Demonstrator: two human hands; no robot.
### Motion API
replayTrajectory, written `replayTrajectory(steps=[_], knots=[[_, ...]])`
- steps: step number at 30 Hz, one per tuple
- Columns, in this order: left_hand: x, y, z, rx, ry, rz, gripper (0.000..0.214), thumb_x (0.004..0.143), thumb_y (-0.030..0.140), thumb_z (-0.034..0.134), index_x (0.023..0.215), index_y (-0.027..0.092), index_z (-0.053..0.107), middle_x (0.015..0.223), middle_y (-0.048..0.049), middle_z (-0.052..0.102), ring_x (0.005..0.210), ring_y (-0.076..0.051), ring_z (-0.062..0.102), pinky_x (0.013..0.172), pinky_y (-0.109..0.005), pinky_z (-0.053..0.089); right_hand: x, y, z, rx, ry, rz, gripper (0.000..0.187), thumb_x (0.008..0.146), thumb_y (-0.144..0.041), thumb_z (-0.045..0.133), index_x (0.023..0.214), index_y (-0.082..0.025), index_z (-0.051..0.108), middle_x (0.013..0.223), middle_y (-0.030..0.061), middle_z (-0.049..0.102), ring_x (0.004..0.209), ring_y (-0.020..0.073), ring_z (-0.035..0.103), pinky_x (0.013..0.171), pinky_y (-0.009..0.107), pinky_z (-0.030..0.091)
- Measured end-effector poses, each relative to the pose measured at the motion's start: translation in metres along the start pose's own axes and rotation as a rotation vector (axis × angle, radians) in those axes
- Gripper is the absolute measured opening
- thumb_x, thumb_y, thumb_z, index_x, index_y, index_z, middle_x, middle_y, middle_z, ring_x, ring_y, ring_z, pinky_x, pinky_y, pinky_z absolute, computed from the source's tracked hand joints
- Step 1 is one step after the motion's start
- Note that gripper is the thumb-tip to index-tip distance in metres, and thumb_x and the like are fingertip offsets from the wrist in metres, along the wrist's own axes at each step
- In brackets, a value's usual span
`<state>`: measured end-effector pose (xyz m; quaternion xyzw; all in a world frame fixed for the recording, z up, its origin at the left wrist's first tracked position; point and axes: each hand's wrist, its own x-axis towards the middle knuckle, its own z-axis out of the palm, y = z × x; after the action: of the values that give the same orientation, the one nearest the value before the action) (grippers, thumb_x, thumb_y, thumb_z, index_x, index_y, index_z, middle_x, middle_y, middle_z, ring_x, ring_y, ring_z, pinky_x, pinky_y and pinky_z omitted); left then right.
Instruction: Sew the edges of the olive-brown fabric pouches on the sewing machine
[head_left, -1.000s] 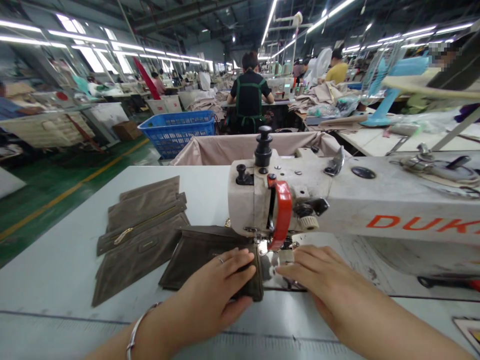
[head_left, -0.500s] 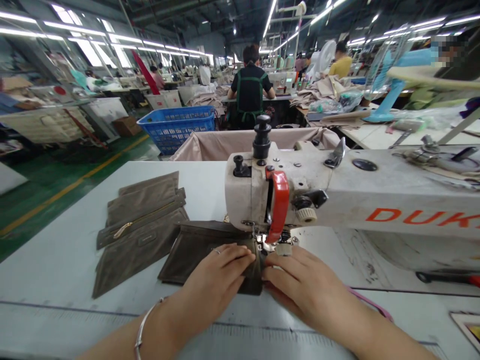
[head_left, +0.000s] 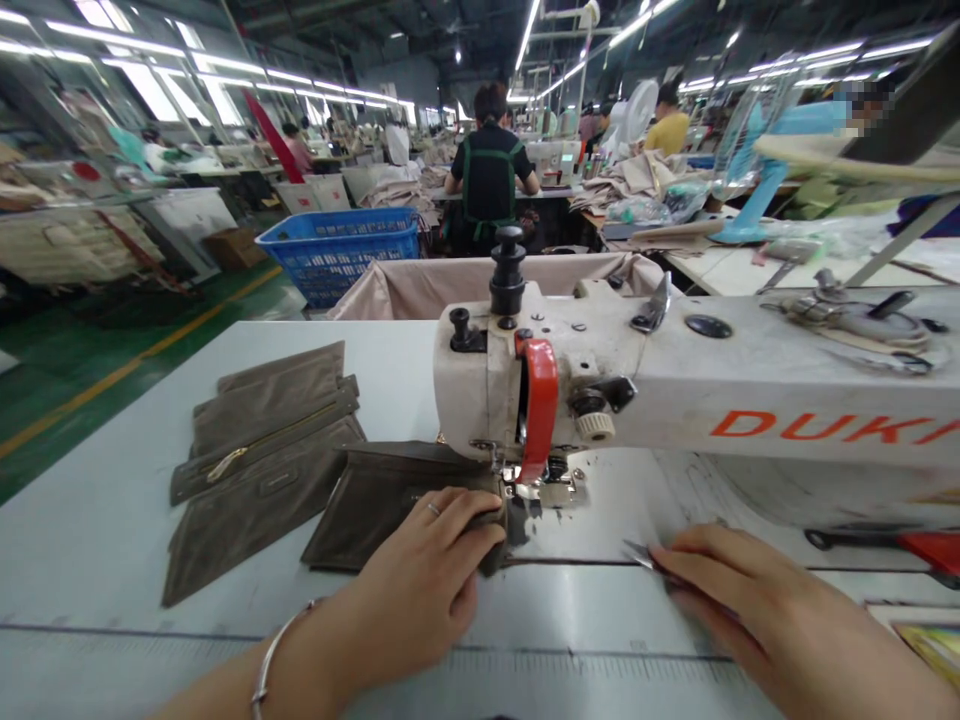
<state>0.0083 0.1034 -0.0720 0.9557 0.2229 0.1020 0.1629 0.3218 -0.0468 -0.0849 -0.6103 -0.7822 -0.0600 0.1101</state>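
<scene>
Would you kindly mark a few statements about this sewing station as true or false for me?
1. The left hand holds the dark fabric piece beside the presser foot. True.
2. The right hand rests on that same piece. False: it lies on the table to the right, apart from the fabric, with a small metal tool poking out from its fingers.
3. A stack of brown zippered pieces lies left of the sewing machine. True.
4. The basket behind the table is red. False: it is blue.
5. The left wrist wears a bracelet. True.
</scene>
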Motion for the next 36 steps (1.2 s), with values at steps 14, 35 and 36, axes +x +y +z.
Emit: replayTrajectory(steps=[14,35,36], knots=[[0.004,-0.018,0.003,-0.339,0.197,-0.043,0.018,0.097,0.014,0.055,0.106,0.022,0.068,0.123,-0.0028,0.059,0.116,-0.015,0.056,0.105,-0.029,0.043,0.082,-0.079,-0.002,0.513,-0.073,-0.010,0.015,0.103,-0.020,0.038,0.104,-0.024,0.053,0.093,0.0017,0.064,0.082,0.0210,0.064,0.068,0.034,0.050],[0.006,-0.011,-0.001,-0.288,0.117,-0.007,0.019,0.097,0.012,0.050,0.104,0.019,0.066,0.119,-0.0066,0.057,0.109,-0.020,0.054,0.098,-0.034,0.045,0.100,-0.078,0.009,0.412,0.114,-0.177,0.019,0.093,-0.006,0.048,0.096,-0.020,0.061,0.088,0.0013,0.063,0.079,0.0211,0.053,0.069,0.034,0.041],[0.007,-0.011,-0.002,-0.273,0.114,-0.003,0.019,0.097,0.012,0.050,0.103,0.019,0.067,0.118,-0.0066,0.058,0.109,-0.020,0.054,0.098,-0.034,0.045,0.100,-0.078,0.008,0.368,0.122,-0.189,0.019,0.091,-0.005,0.050,0.093,-0.020,0.061,0.086,0.0010,0.063,0.077,0.0211,0.052,0.068,0.034,0.040]])
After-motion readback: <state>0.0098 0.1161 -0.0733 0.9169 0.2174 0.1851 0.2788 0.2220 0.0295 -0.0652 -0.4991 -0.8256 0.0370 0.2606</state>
